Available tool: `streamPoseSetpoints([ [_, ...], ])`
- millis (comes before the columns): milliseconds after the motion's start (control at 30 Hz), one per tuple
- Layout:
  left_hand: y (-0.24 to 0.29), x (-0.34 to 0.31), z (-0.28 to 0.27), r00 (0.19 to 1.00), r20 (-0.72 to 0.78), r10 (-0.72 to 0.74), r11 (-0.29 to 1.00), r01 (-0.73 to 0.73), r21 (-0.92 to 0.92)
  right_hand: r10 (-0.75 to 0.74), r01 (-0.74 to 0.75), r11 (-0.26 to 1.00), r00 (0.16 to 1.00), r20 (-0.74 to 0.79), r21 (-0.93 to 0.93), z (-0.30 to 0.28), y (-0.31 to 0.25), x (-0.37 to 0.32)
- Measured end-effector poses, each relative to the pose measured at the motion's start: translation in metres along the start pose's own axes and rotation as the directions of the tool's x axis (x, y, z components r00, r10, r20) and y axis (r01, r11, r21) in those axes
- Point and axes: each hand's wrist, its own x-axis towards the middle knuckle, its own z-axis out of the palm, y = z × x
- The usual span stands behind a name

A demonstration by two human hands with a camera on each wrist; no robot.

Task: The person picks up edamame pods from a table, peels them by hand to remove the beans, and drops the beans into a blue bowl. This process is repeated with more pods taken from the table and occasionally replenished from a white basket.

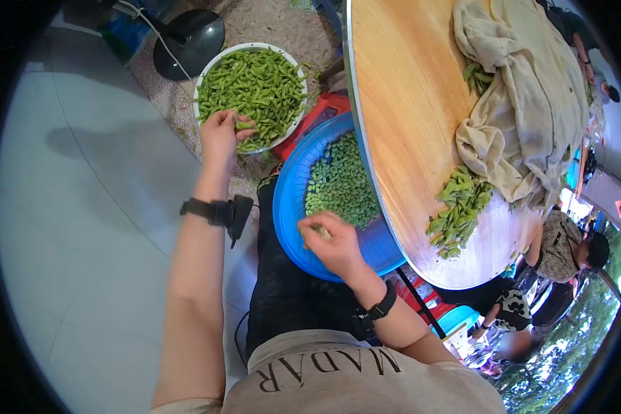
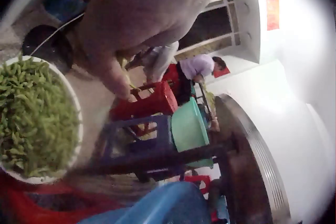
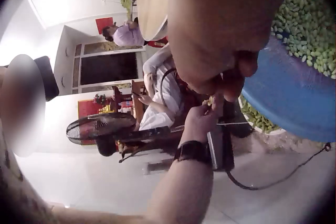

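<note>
My left hand (image 1: 221,138) is over the near edge of a white bowl (image 1: 197,103) heaped with green soybean pods (image 1: 255,86). Its thumb and fingers pinch a green soybean pod (image 1: 243,125); the left wrist view shows a thin yellowish-green part of it (image 2: 125,65) by the fingertips. Over the near side of a blue basin (image 1: 286,238) is my right hand (image 1: 334,245), fingers curled around a small pale piece, seemingly pod, mostly hidden by them. Shelled green beans (image 1: 345,183) cover part of the basin floor below it.
A round wooden table (image 1: 400,103) overhangs the basin's right side, bearing a crumpled beige cloth (image 1: 531,103) and a pile of flattened green pods (image 1: 459,214). A red stool (image 1: 324,110) is by the basin. A black fan base (image 1: 190,45) stands behind the bowl. Other people sit around.
</note>
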Motion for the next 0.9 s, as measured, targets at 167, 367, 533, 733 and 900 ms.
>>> streamPoseSetpoints([
  [167, 0.0, 0.045, -0.016, 0.998, 0.029, -0.063, 0.997, 0.064, -0.03, 0.058, -0.058, 0.996, 0.998, 0.002, -0.069, -0.013, 0.008, -0.029],
  [367, -0.015, 0.034, -0.038, 0.97, -0.163, -0.182, 0.972, 0.202, 0.119, 0.087, -0.081, 0.993, 0.993, 0.079, -0.085, -0.038, 0.02, -0.065],
  [533, 0.001, -0.073, -0.019, 0.995, 0.066, 0.073, 0.963, -0.087, 0.256, -0.103, 0.111, 0.978, 0.993, 0.051, -0.175, -0.084, -0.019, -0.091],
  [733, 0.055, -0.185, 0.028, 0.953, 0.247, 0.175, 0.793, -0.285, 0.539, -0.078, -0.102, 0.947, 0.848, -0.525, -0.305, -0.201, -0.027, -0.1],
  [900, 0.047, -0.246, 0.085, 0.892, 0.45, 0.04, 0.827, -0.283, 0.487, -0.25, -0.029, 0.938, 0.633, -0.733, -0.345, -0.283, -0.02, -0.028],
])
